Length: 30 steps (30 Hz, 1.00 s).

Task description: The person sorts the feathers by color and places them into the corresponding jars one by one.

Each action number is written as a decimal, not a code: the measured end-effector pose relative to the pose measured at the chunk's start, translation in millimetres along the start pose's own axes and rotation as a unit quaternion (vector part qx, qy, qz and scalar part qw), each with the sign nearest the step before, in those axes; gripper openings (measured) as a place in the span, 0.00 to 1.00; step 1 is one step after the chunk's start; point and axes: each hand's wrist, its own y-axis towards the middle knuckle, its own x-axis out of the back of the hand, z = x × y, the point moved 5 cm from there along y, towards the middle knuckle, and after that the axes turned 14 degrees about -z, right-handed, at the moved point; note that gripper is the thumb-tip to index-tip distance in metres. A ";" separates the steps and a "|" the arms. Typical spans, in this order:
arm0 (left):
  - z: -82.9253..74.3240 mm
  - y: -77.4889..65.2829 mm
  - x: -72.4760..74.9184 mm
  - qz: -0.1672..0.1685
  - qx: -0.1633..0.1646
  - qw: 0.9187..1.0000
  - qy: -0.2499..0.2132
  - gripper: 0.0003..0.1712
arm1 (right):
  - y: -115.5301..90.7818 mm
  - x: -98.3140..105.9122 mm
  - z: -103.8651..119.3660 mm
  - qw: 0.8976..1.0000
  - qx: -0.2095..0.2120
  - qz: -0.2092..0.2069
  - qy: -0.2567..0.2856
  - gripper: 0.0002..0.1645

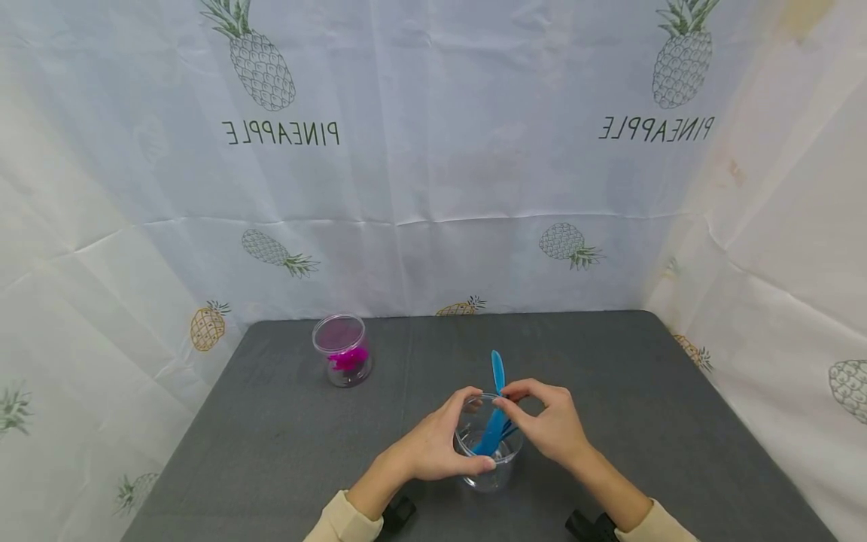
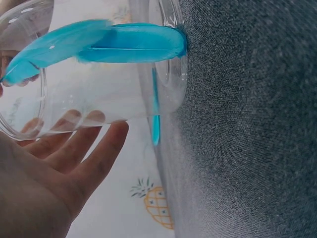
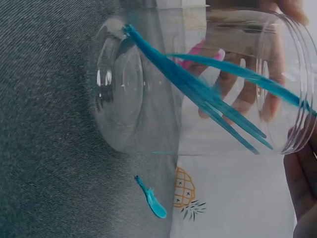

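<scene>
A clear plastic jar (image 1: 489,482) stands on the grey table, with several blue feathers (image 3: 198,94) slanting inside it. My left hand (image 1: 436,444) holds the jar's side, thumb in front and fingers round the far wall. At the rim, my right hand (image 1: 552,421) pinches the end of a blue feather (image 2: 64,42), whose other part hangs down in the jar. Another blue feather (image 1: 497,367) lies on the table just beyond the jar; the right wrist view shows that loose feather (image 3: 151,199) too. The right fingertips are partly cut off in the wrist views.
A second clear jar (image 1: 340,333) with bright pink feathers (image 1: 348,359) inside stands at the back left of the grey table (image 1: 271,436). White pineapple-print cloth (image 1: 433,173) hangs behind the table and along both sides.
</scene>
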 end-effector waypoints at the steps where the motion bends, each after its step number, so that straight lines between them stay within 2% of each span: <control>1: 0.1 -0.1 0.1 0.000 0.001 1.000 0.000 0.51 | -0.7 -0.9 -0.3 1.000 0.006 0.005 0.000 0.18; 9: -0.3 -0.1 0.6 0.002 -0.002 1.000 0.004 0.51 | -2.1 -3.0 -0.2 0.998 0.043 0.045 -0.008 0.19; 15: -0.8 0.3 0.7 -0.003 -0.009 1.000 0.005 0.52 | 3.6 1.3 -1.7 0.997 0.064 0.044 -0.018 0.20; 23: -0.5 0.0 0.7 -0.003 0.000 1.000 -0.002 0.51 | 19.9 12.9 -6.6 0.997 0.048 0.052 -0.042 0.18; 30: -0.3 0.6 0.8 -0.006 -0.007 1.000 -0.003 0.52 | 23.4 17.7 -23.9 0.993 0.037 0.078 -0.078 0.18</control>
